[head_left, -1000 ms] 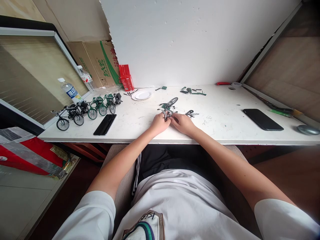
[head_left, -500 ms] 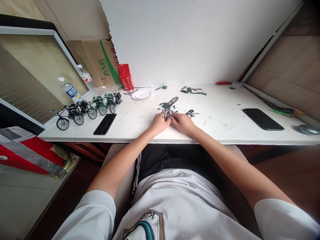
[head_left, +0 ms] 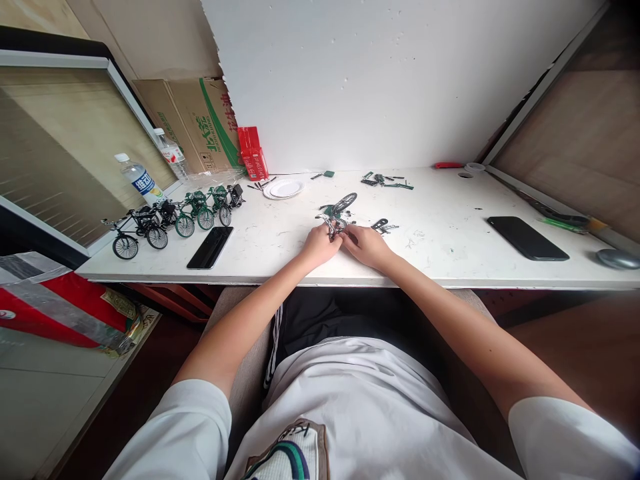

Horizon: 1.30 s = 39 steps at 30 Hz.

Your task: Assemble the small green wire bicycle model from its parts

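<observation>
Near the front edge of the white table (head_left: 435, 257), my left hand (head_left: 321, 245) and my right hand (head_left: 367, 247) meet with fingertips together. Both are closed on a small, partly built model bicycle (head_left: 344, 203), whose black spoked wheel tilts up beyond the fingers. Its gripped part is mostly hidden by my fingers. Small green and dark pieces lie just behind it. Right of my right hand lies a loose black and silver part (head_left: 384, 227). More green and black pieces (head_left: 387, 181) lie farther back.
Several finished model bicycles (head_left: 145, 227) stand at the left beside two bottles (head_left: 143, 181). A black phone (head_left: 211, 248) lies near them, another (head_left: 527, 238) at the right. White plates (head_left: 284, 189) and a red box (head_left: 253, 155) are at the back left, a mouse (head_left: 619, 259) far right.
</observation>
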Each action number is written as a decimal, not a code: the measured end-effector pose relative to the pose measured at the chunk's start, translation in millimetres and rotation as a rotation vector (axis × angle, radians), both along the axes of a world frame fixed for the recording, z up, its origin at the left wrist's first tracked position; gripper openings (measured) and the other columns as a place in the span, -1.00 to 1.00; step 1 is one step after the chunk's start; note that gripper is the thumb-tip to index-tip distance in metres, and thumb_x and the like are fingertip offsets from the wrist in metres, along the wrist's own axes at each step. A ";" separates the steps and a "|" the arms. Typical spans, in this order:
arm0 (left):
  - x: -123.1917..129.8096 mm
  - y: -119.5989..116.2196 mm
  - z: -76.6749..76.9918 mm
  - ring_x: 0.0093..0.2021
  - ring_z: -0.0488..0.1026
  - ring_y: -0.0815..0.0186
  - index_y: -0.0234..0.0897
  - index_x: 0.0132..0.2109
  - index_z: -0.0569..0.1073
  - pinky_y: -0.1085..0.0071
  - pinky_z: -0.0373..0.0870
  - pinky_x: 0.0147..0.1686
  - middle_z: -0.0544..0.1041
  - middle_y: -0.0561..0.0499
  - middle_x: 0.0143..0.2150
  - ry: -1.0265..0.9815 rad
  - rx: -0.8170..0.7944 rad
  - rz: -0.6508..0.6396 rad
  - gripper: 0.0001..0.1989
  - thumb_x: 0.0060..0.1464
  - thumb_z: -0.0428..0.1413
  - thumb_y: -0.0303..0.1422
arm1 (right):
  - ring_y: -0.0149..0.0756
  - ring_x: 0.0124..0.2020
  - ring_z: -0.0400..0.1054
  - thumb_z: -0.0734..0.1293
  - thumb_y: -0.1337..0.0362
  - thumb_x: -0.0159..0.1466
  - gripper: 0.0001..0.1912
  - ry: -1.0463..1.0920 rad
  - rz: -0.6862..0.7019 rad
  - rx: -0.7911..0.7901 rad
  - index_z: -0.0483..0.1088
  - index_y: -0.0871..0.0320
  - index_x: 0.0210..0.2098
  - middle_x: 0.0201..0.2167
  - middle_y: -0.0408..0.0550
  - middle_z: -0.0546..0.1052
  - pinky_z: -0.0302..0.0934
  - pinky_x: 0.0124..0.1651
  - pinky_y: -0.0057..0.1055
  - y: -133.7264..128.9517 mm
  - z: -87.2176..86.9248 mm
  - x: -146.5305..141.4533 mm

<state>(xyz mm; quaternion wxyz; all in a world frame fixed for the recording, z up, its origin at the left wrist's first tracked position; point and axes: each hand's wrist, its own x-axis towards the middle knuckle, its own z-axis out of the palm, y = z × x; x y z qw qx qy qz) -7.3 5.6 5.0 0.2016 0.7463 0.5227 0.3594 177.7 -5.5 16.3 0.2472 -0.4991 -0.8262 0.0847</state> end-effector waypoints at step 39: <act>-0.2 -2.2 2.2 -0.24 0.56 0.13 -0.23 -0.24 0.53 0.30 0.47 -0.15 0.65 -0.11 -0.30 -0.009 -0.004 -0.008 -0.91 0.26 0.18 -0.36 | -0.12 -0.39 0.41 0.17 0.10 0.52 -0.68 -0.011 -0.007 0.004 0.43 0.10 -0.23 -0.36 0.07 0.61 0.01 -0.33 -0.31 -0.5 -0.2 0.1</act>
